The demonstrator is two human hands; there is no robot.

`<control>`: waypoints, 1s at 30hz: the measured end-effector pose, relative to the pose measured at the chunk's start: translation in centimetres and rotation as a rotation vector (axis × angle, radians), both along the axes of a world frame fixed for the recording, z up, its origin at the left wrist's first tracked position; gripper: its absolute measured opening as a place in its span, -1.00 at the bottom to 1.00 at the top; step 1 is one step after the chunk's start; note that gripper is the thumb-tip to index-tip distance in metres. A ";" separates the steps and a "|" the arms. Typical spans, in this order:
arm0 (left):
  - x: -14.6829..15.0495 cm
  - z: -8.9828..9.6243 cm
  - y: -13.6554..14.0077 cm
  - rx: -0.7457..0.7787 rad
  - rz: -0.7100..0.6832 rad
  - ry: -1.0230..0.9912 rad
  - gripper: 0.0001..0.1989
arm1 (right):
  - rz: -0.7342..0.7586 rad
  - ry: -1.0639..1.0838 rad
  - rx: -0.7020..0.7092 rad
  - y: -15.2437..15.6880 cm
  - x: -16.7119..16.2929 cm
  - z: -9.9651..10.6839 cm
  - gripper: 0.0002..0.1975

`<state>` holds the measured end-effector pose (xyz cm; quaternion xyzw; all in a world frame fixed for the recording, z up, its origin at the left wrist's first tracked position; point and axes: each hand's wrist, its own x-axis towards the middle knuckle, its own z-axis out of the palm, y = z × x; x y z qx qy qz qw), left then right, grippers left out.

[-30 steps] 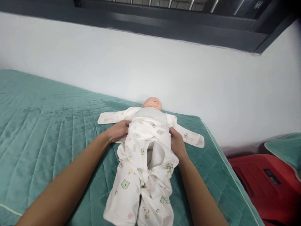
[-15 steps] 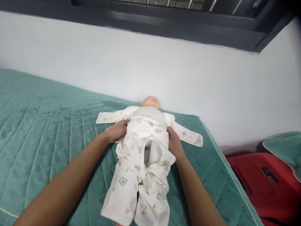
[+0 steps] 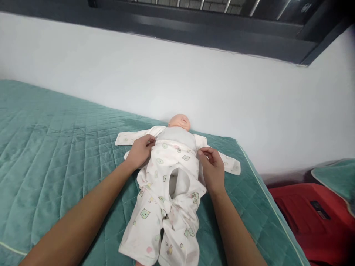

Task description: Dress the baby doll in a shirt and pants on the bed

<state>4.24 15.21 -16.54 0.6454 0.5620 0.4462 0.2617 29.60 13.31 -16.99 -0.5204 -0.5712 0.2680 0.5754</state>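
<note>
A baby doll (image 3: 180, 122) lies on its back, its head toward the wall. White baby pants (image 3: 159, 162) with small green animal prints cover its lower body, with an open crotch showing the grey torso. Under the doll a matching baby shirt (image 3: 231, 164) is spread open, sleeves out to both sides. My left hand (image 3: 141, 150) is closed at the left end of the pants' waistband. At the right end, my right hand (image 3: 213, 168) pinches the waistband with thumb and forefinger. The exact fabric between the fingertips is partly hidden.
A green quilted cover (image 3: 69, 147) lies over the bed. Behind it rises a white wall (image 3: 138, 74) under a dark window frame (image 3: 194, 31). To the right of the bed edge stands a red plastic chair (image 3: 302, 210) with green cloth (image 3: 337, 177) over it.
Both hands have come up from the pants' sides to the waistband ends. My right hand has turned so its fingers show. The waistband sits slightly lower against the torso.
</note>
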 end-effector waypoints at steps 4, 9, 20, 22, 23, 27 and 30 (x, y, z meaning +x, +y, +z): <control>0.6 0.5 -0.4 0.224 -0.065 -0.080 -0.80 | 0.190 -0.079 0.124 -0.2 -0.1 0.1 -0.91; 0.8 1.0 -0.6 0.193 -0.288 -0.071 -0.78 | 0.317 -0.152 0.071 0.7 0.7 -0.2 -0.89; -0.3 2.7 -0.2 0.008 -0.484 0.034 -0.73 | 0.460 -0.371 -0.049 1.0 1.0 0.7 -0.75; -0.5 3.0 -0.1 -0.006 -0.500 0.060 -0.74 | 0.467 -0.386 -0.034 0.9 0.9 0.9 -0.75; -0.5 3.2 0.0 -0.015 -0.513 0.076 -0.74 | 0.465 -0.396 -0.026 0.9 0.9 1.0 -0.74; -0.5 4.0 0.8 0.033 -0.556 0.161 -0.76 | 0.418 -0.472 0.028 1.3 0.6 1.3 -0.68; 0.1 4.5 2.1 0.103 -0.507 0.231 -0.79 | 0.307 -0.575 0.010 2.4 0.2 1.7 -0.65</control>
